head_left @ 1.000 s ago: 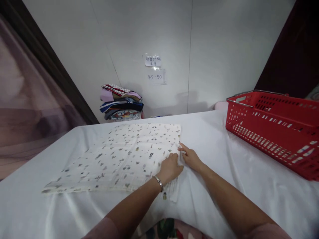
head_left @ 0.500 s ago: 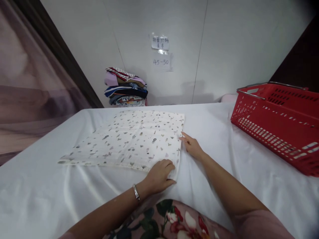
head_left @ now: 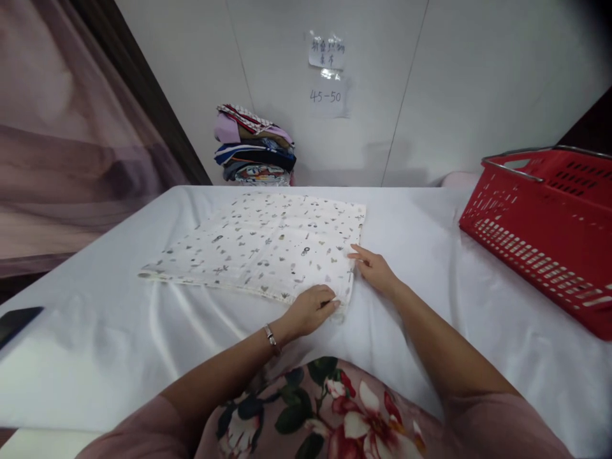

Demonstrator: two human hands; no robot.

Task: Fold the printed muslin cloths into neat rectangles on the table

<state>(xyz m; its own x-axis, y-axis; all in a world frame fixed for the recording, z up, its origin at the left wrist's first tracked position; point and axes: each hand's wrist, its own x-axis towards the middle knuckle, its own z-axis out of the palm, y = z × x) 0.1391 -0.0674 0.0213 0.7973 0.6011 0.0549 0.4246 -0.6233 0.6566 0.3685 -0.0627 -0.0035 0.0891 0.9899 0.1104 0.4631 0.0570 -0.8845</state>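
Note:
A white cloth (head_left: pixel 268 245) printed with small grey-green motifs lies folded flat on the white-covered table (head_left: pixel 415 255). At its near right corner is my left hand (head_left: pixel 310 309), thumb and fingers curled together on the fabric; a silver bracelet circles that wrist. My right hand (head_left: pixel 375 271) rests along the cloth's right edge, farther from me. Its index finger is stretched out onto the fabric, and the other fingers partly hide beneath the palm.
A red plastic basket (head_left: pixel 540 236) with metal handles stands on the right. Behind the table's far edge is a stack of folded fabrics (head_left: pixel 255 146). A dark flat object (head_left: pixel 19 322) lies at the left edge. Paper signs (head_left: pixel 327 95) hang on the wall.
The view has shifted, so the scene sits higher and farther right. My left thumb and fingers have drawn closer together at the cloth's corner. My right hand stays by the right edge.

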